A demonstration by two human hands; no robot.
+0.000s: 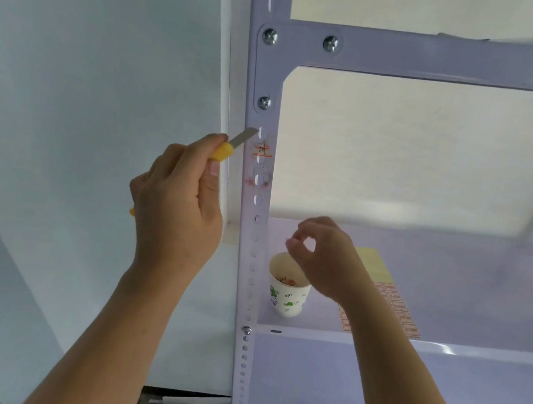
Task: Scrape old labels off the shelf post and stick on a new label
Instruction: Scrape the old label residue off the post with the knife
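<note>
Left hand gripped the knife, blade tip at the post; right hand pinched a scrap above the cup.

The left grip holds a yellow utility knife. Its blade points toward 2 o'clock, and the tip meets the left edge of the shelf post, at 11 o'clock of the torn label remnants. At 5 o'clock of these a paper cup with scraps inside stands on the shelf. The right grip hovers at its 1 o'clock, thumb and forefinger tips pinched together; whether they pinch a scrap is unclear. A label sheet lies at the cup's 3 o'clock.
</note>
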